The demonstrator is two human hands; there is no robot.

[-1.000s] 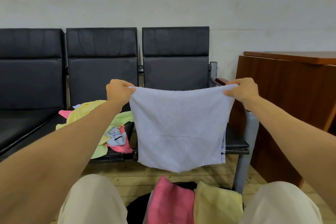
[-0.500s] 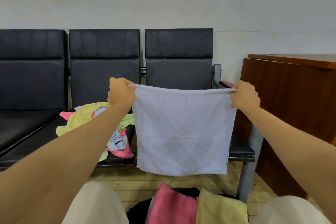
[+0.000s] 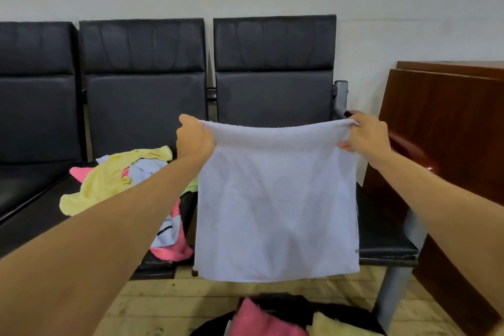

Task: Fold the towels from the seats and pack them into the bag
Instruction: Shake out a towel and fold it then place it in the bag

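Holding a pale towel (image 3: 275, 199) up by its top corners, the left hand (image 3: 194, 138) and right hand (image 3: 366, 136) each pinch an edge, so it hangs flat in front of the right seat of the bench (image 3: 381, 243). Folding looks underway. Next, I'd say, the corners must meet evenly. Unfolded towels (image 3: 114, 174) wait on the middle seat; the bag (image 3: 275, 305) sits near, below, with folded ones inside.

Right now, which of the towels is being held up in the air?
The white towel, stretched between the left hand and right hand. The others lie heaped on the middle seat or folded in the bag.
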